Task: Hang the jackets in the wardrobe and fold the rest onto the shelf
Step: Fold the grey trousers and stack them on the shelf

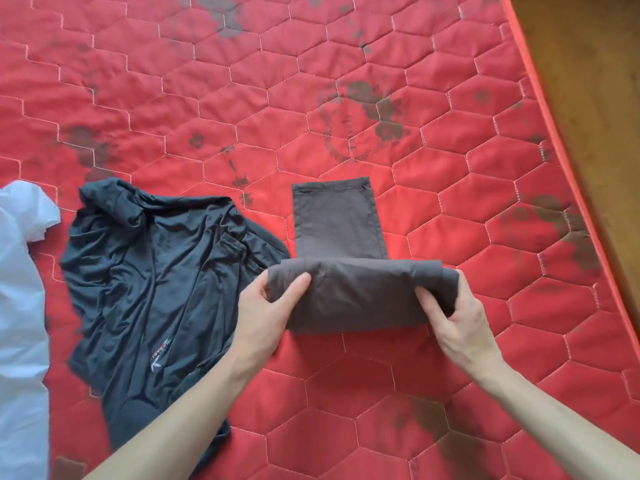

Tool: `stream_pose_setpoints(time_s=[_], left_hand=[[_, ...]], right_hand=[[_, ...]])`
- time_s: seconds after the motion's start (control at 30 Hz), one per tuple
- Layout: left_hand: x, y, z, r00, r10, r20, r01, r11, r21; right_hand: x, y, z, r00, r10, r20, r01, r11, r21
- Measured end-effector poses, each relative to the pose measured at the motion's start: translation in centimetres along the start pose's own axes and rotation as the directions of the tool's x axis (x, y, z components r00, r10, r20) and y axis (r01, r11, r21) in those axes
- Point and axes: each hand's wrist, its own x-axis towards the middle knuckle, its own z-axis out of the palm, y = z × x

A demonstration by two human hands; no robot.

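Now left hand (266,306) and right hand (457,317) clamped on trousers (349,292) fold ends — black shirt (149,271) touching left, mattress (450,202) bare rightward to edge.

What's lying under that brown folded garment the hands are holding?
The brown garment lies on the red quilted mattress; its left end overlaps the black shirt. Anything beneath its folds is hidden.

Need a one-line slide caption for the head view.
Both hands, left hand and right hand, fold a brown garment on a red quilted mattress, beside a crumpled dark shirt.
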Motion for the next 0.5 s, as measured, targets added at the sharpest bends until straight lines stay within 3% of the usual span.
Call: stream_pose_setpoints(time_s=[0.1,0.23,0.37,0.5], left_hand=[[0.1,-1.5,1.3,0.998,-0.055,0.000,0.055,0.997,-0.059],[-0.1,-3.6,1.9,0.997,-0.074,0.036,0.069,0.992,0.106],[0.0,-4.6,2.5,0.992,-0.117,-0.057,0.128,0.950,0.285],[0.3,-4.5,3.6,0.984,-0.094,-0.154,0.155,0.874,0.461]], right_hand=[[1.6,0.3,2.1,0.998,0.029,-0.064,-0.034,0.997,-0.072],[4.3,1.6,4.4,0.994,0.043,-0.099,-0.067,0.964,-0.258],[5.5,2.6,6.0,0.989,0.134,-0.064,-0.148,0.899,-0.412],[4.9,2.1,7.1,0.987,0.058,-0.151,-0.123,0.876,-0.466]])
